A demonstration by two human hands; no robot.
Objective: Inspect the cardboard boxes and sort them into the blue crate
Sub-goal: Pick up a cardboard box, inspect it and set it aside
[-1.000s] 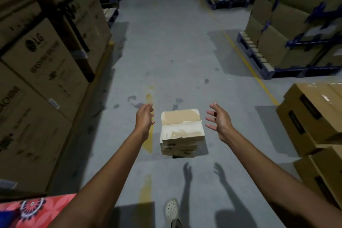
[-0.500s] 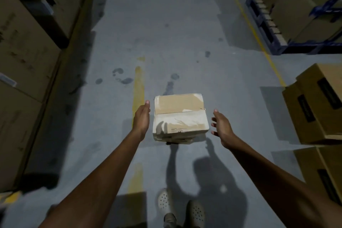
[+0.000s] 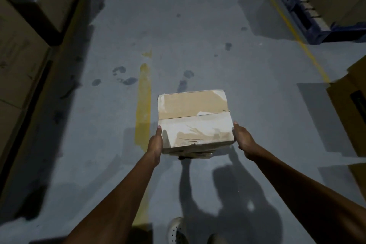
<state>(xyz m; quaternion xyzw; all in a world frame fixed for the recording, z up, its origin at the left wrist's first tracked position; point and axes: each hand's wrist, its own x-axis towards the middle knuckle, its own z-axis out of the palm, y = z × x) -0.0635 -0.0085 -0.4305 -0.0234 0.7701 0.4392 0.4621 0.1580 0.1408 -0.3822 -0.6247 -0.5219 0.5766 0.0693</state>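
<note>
A small cardboard box (image 3: 195, 119) with a worn, whitish top sits on the grey floor in the middle of the aisle, on top of other flat boxes whose edges show beneath it. My left hand (image 3: 155, 143) presses flat against its left side. Against the near right corner lies my right hand (image 3: 242, 140), fingers curled around the edge. The box is clasped between both hands. No blue crate is in view.
Large stacked cartons (image 3: 23, 31) line the left side. Brown boxes (image 3: 350, 105) stand at the right edge, and a blue pallet (image 3: 301, 8) with cartons sits at the upper right. Yellow floor lines (image 3: 143, 103) run along the aisle. My shoes (image 3: 176, 230) show at the bottom.
I have stepped closer and leaned over the box. Both hands, open and apart before, have come in and closed against its two sides.
</note>
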